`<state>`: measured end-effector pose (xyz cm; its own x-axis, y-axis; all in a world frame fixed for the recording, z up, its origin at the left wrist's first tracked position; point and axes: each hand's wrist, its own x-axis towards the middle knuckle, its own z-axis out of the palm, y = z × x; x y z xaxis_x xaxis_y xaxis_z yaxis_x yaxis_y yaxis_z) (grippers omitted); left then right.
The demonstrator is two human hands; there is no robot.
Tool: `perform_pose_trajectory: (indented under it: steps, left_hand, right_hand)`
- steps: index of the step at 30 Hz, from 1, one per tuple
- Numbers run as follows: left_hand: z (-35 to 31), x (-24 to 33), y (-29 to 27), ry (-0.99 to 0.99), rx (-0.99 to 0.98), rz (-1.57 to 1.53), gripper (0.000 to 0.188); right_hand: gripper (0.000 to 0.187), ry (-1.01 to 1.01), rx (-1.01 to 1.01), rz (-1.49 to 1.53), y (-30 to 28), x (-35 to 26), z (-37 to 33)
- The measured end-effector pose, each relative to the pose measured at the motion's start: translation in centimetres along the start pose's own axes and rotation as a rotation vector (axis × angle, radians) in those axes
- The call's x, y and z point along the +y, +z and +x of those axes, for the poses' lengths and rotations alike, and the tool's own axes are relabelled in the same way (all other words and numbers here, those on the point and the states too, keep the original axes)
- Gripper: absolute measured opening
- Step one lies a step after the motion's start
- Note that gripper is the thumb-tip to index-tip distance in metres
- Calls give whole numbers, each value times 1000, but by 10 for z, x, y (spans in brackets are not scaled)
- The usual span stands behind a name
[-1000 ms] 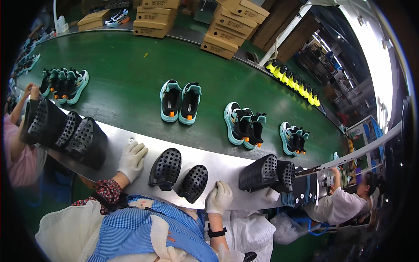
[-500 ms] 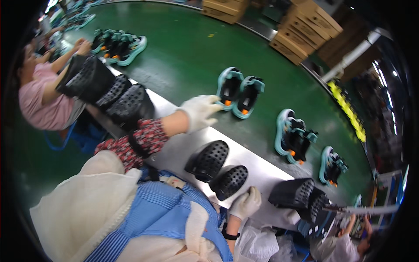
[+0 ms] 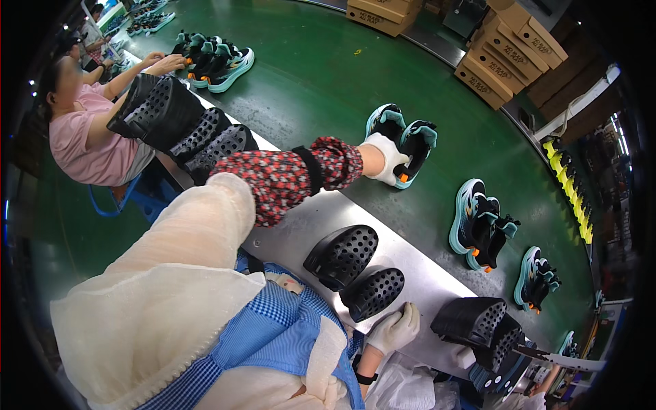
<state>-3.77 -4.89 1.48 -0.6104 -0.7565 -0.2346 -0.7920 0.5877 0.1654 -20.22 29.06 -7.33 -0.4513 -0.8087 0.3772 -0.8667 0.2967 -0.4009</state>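
Note:
My left hand [image 3: 387, 160], in a white glove, reaches over the green surface [image 3: 301, 89] to a pair of black and teal sneakers. Its fingers close at the heels, hiding part of the left sneaker [image 3: 384, 117]; the right sneaker [image 3: 418, 143] with an orange heel tab touches it. Which heel the fingers grip is partly hidden. My right hand [image 3: 396, 330], gloved too, rests with curled fingers at the near edge of the metal ledge [image 3: 287, 229]; its palm is hidden. Close by on the ledge lie two black perforated clogs [image 3: 352, 253].
More sneakers [image 3: 478, 225] stand along the green surface, others [image 3: 215, 61] at the far left. Black clogs [image 3: 157, 113] sit near a co-worker in pink [image 3: 92, 147]; another set [image 3: 471, 324] lies right. Cardboard boxes [image 3: 512, 51] and yellow shoes [image 3: 567, 184] stand beyond.
My left hand has stretched forward and right from beside the sneakers onto their heels. My right hand stays beside the clogs at the ledge. The view has shifted slightly.

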Motion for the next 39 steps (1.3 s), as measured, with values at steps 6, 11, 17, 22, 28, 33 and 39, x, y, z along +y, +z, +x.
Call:
perform_pose_trajectory:
  steps: [6,11,17,22,28,33,39]
  left_hand:
    - [14,15,25,139,53,-37,35]
    - [-7,58,43,364,56,-115,28]
    - [-37,53,23,319,-52,-180,40]
    - [-76,32,3,249,113,-285,49]
    - [-103,15,10,181,155,-476,51]
    - [-112,3,33,151,214,-601,47]
    - [-113,-2,41,144,170,-730,47]
  right_hand:
    - [19,-12,5,-24,-2,0,-3]
    - [24,-32,-2,-23,2,7,-5]
    - [29,223,-137,494,-41,-51,7]
    - [38,-146,-340,483,-73,-122,28]
    - [36,-160,-457,290,-58,-147,36]
    - [40,-124,-499,227,-57,-144,39]
    - [40,-149,-505,243,-70,-140,41]
